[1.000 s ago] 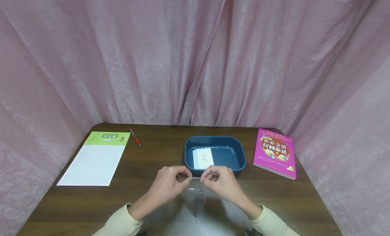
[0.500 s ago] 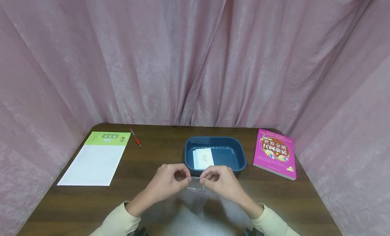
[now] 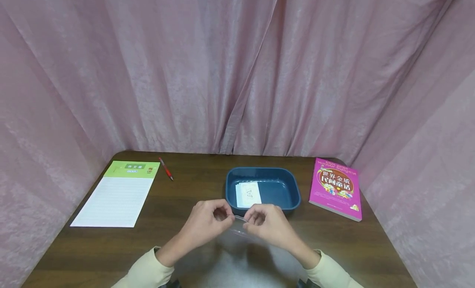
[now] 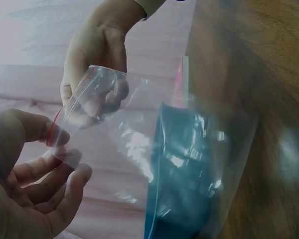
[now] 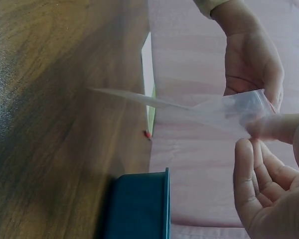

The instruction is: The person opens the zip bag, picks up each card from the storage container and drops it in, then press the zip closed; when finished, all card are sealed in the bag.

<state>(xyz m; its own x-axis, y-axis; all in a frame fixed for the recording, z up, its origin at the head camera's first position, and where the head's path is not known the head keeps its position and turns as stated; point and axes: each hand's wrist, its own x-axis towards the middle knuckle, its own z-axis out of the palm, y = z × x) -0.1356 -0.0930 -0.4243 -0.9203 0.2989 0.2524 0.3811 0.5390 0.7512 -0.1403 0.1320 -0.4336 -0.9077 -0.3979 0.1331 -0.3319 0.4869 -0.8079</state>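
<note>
Left hand [image 3: 204, 222], right hand [image 3: 272, 224] pinching clear bag [image 4: 139, 154], lower centre, partly hiding blue tray [image 3: 278, 189]; pad [image 3: 111, 201], red pen [image 3: 166, 169] left; book [image 3: 335, 189] right.

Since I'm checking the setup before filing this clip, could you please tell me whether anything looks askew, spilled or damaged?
Nothing looks spilled or damaged. The magenta book lies slightly askew, though hardly odd. The clear bag, pinched by the left hand and right hand, shows no evident tear.
</note>
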